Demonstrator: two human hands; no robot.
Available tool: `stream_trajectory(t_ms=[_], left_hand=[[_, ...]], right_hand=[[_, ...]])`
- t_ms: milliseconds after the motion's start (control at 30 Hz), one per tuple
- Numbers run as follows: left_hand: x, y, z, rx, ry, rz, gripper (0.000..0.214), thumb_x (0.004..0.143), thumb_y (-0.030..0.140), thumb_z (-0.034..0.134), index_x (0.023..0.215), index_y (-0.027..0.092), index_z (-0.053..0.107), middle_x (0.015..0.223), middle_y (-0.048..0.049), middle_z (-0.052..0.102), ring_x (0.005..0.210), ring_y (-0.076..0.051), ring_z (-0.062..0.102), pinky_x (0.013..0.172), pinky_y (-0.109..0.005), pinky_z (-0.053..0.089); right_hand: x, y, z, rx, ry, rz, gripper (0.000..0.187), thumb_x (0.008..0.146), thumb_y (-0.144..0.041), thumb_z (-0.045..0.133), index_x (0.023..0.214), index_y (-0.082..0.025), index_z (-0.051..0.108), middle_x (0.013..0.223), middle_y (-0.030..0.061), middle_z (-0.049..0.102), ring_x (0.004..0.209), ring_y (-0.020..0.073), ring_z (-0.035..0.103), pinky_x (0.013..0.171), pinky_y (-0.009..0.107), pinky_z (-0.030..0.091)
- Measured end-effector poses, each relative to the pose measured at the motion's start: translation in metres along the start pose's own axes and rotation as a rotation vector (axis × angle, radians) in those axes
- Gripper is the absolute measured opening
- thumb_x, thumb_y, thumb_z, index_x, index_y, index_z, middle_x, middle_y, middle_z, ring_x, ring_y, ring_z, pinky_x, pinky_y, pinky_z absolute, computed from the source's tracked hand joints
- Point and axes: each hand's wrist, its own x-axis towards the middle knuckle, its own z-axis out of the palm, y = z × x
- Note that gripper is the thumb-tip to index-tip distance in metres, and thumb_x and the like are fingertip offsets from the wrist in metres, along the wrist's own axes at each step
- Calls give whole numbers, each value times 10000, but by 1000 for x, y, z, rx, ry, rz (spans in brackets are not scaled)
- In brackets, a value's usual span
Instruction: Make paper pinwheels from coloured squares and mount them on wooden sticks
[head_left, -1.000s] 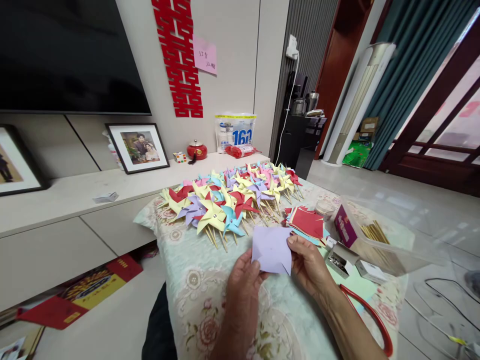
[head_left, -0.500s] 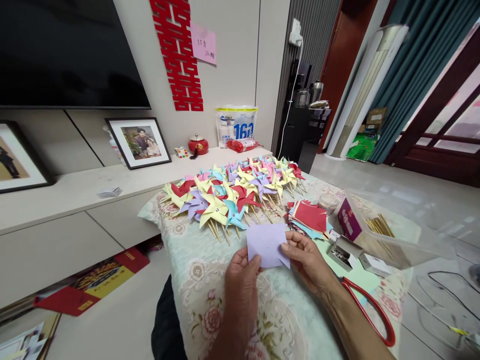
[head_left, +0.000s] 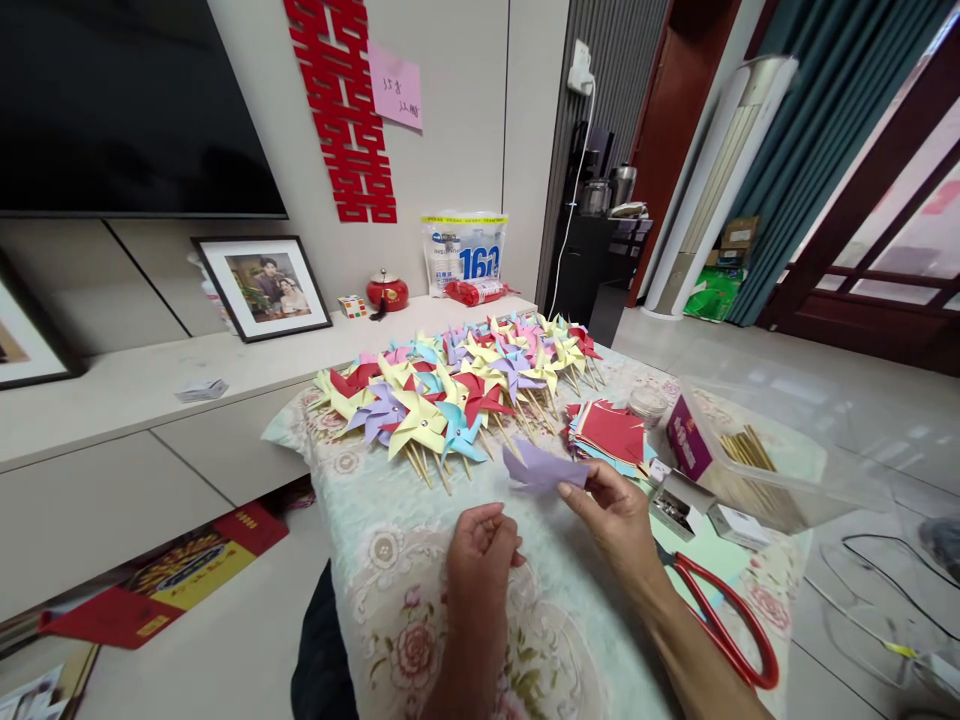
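Observation:
My right hand (head_left: pixel 611 505) pinches a square of purple paper (head_left: pixel 541 468) by its right edge, thumb on the near side. The paper is tilted, with slits cut in it and its left part bent up. Apart from the paper, my left hand (head_left: pixel 484 550) hovers over the tablecloth with fingers curled in, and nothing shows in it. Just beyond the paper lie rows of finished paper pinwheels (head_left: pixel 420 422) on wooden sticks. Beside my right forearm are red-handled scissors (head_left: pixel 724 620), their blades partly hidden. A stack of cut paper squares (head_left: pixel 611 432), red on top, lies beyond my right hand.
A small open box of metal fasteners (head_left: pixel 677 508) stands on green paper (head_left: pixel 724 560) at the right. Behind it is a clear plastic bin (head_left: pixel 810 490) with wooden sticks (head_left: pixel 748 450). The flowered tablecloth (head_left: pixel 405 600) covers the table, which stands against a low cabinet (head_left: pixel 255 370).
My left hand has let go of the purple paper and drawn back a little. The right hand keeps hold of the paper, now tilted. The view has shifted slightly right.

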Motion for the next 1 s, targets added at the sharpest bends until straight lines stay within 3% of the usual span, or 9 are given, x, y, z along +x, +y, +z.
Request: stream_trajectory(t_ms=[67, 133, 233, 467, 600, 833, 1000], left_hand=[[-5, 6, 3, -89, -112, -84, 332, 676, 304, 811, 918, 114, 687, 767, -74, 728, 642, -171, 665, 586, -275, 516], [-9, 14, 6, -287, -231, -161, 401, 747, 419, 763, 994, 106, 714, 972, -146, 760, 805, -231, 715, 708, -342, 562], [-11, 23, 9, -489, -201, -220, 433, 771, 479, 729, 1033, 133, 733, 1077, -149, 767, 999, -274, 710, 839, -379, 568], [-6, 16, 4, -414, -187, -141, 486, 641, 188, 828, 1109, 129, 710, 1008, -117, 792, 998, -308, 727, 904, -395, 553], [-3, 13, 4, -409, -98, -153, 511, 609, 169, 827, 1102, 126, 703, 942, -107, 800, 944, -305, 743, 882, -397, 559], [-2, 13, 5, -346, -58, -158, 430, 602, 173, 809, 1026, 166, 733, 929, -83, 798, 910, -301, 742, 827, -389, 575], [-1, 6, 3, -280, -20, -149, 354, 605, 166, 803, 953, 175, 735, 873, -67, 793, 835, -279, 738, 807, -386, 574]], right_hand=[[-1, -2, -1, -117, -64, -164, 7, 841, -224, 709, 838, -230, 711, 831, 22, 703, 821, 201, 637, 776, 330, 476], [-1, -4, -1, -217, -150, -323, 95, 861, -156, 661, 848, -238, 707, 851, 23, 709, 847, 204, 641, 809, 348, 468], [-1, -6, 0, -356, -242, -485, 228, 839, -52, 579, 857, -246, 697, 875, 25, 713, 891, 217, 625, 857, 391, 445], [-2, -9, 0, -518, -357, -515, 297, 830, -34, 524, 850, -267, 707, 1023, 58, 700, 1086, 285, 530, 925, 487, 424], [-1, -9, -2, -516, -354, -495, 301, 837, -49, 547, 908, -280, 727, 1180, 69, 666, 1189, 304, 480, 992, 513, 409], [1, -5, -6, -440, -332, -374, 325, 887, -106, 496, 919, -280, 768, 1250, 67, 662, 1211, 296, 512, 1037, 512, 367], [1, -6, -7, -92, -180, 165, 272, 919, -352, 588, 1141, -252, 709, 1120, 75, 730, 1033, 269, 646, 898, 396, 476]])
